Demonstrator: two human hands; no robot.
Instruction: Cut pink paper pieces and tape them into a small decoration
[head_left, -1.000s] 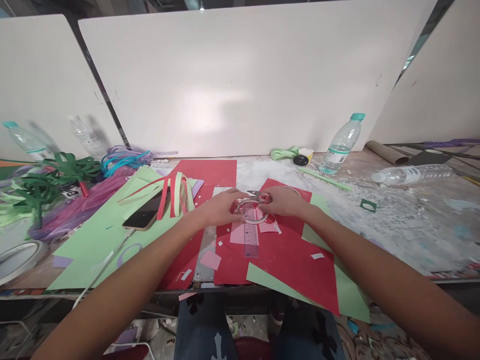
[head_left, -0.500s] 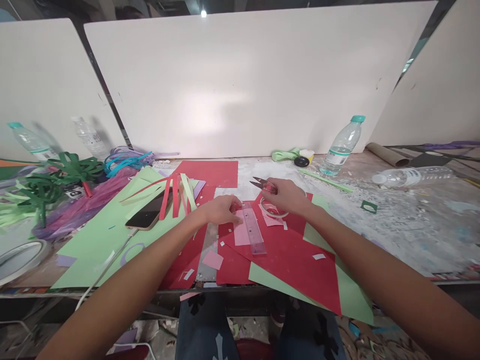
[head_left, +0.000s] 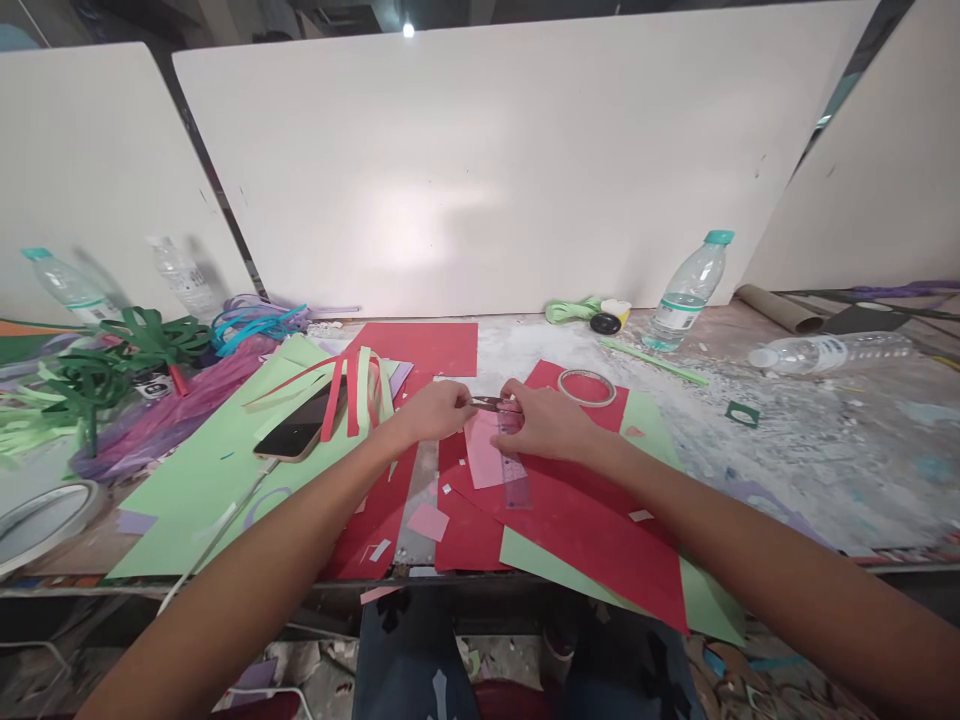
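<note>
Left hand (head_left: 439,408): pinched narrow; contents I can't tell.
Right hand (head_left: 547,422): holding scissors (head_left: 489,402).
Scissors, between hands: likely rigid, light; I'd grip the right-hand end.

Paper scraps (head_left: 428,522) and stained tabletop (head_left: 817,455) suggest a workshop.

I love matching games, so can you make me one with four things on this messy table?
1. phone
2. ruler
3. scissors
4. cardboard tube

A. in the right hand
B. brown, lying on its side
C. see-through, with a purple tint
D. joined to a white cable

Right pairs: 1-D, 2-C, 3-A, 4-B
</note>
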